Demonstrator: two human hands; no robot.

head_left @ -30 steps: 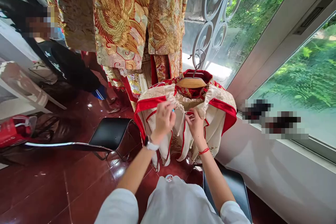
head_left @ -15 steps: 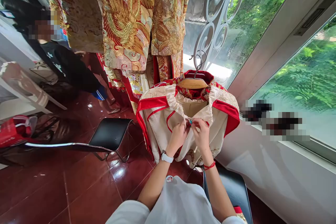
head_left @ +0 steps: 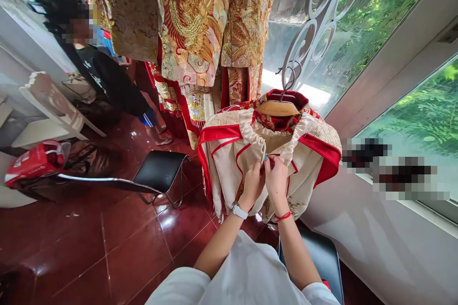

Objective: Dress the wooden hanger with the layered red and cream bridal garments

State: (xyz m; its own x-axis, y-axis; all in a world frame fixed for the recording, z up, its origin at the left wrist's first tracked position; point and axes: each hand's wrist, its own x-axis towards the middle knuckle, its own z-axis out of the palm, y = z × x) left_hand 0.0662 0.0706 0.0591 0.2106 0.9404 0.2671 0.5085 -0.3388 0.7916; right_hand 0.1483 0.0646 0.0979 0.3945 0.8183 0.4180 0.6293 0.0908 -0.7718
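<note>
A cream and red embroidered garment (head_left: 229, 147) hangs on a wooden hanger (head_left: 278, 108) from the window's white scroll ironwork (head_left: 315, 33). My left hand (head_left: 252, 183), with a white watch at the wrist, pinches the cream front edge at the middle of the garment. Right beside it, my right hand (head_left: 275, 180), with a red string at the wrist, pinches the opposite edge. Both hands are closed and touch each other at the fingertips. What lies between the fingertips is too small to make out.
Gold and red embroidered robes (head_left: 193, 19) hang above and behind. A black stool (head_left: 157, 171) stands at left on the red tiled floor, another black seat (head_left: 322, 257) below my right arm. A person in black (head_left: 107, 76) stands at far left near a white chair (head_left: 50, 109). Window sill (head_left: 393, 190) at right.
My hands dropped from the neckline to the middle of the garment's front and came together. The view shifted slightly, so everything sits further right.
</note>
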